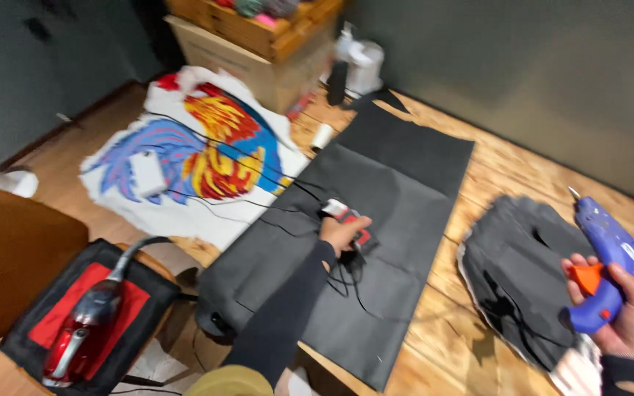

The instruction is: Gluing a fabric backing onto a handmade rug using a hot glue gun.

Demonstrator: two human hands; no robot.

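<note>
Wooden table (493, 176) bears black fabric sheet (376, 220) and cut pieces (515, 271).

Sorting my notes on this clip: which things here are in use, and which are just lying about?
In use: blue glue gun in right hand; red-and-black device under left hand; black fabric sheet.

Lying about: red handheld vacuum; colourful rooster cloth; wooden crate.

A plain brown cardboard box (258, 70) stands beneath a wooden crate (258, 22).
</note>
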